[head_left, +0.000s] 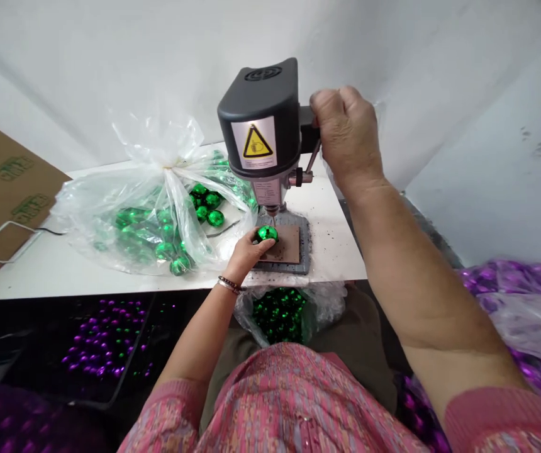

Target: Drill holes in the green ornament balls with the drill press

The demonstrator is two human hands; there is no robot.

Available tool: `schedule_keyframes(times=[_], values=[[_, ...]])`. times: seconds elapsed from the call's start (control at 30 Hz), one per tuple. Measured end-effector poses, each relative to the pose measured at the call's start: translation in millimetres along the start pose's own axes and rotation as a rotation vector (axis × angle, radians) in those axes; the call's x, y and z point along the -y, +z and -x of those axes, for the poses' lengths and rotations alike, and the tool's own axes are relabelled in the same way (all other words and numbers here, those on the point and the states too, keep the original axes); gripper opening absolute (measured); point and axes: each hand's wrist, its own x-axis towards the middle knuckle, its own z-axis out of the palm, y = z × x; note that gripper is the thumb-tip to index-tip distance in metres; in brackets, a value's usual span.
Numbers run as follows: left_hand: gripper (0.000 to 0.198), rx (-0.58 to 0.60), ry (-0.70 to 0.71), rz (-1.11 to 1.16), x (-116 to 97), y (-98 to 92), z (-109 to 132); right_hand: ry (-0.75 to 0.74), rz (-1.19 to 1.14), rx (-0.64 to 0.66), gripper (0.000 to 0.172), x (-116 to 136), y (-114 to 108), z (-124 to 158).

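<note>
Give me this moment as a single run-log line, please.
left hand: holds green ball under chuck | right hand: grips lever of drill press | bag of green balls: on table, left of press

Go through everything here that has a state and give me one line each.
left hand: closed on the green ball, pressing it to the brown pad.
green ball: held under the drill bit.
right hand: fisted around the lever.
drill press: upright; whether the bit touches the ball, cannot tell.
table bag: neck gathered, part full of green balls.
lap bag: open, holding green balls.
</note>
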Motion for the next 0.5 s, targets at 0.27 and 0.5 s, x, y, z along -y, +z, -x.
schedule_keyframes(times=[0.27, 0.5], values=[[0.055, -0.031, 0.137, -0.430, -15.0, 5.5, -1.0, 0.087, -0.016, -0.058, 0.035, 9.6, -0.4, -0.2], [0.060, -0.005, 0.229, -0.543, -15.4, 15.9, -8.4, 0.070, -0.017, -0.071, 0.038, 7.5, 1.6, -0.2]])
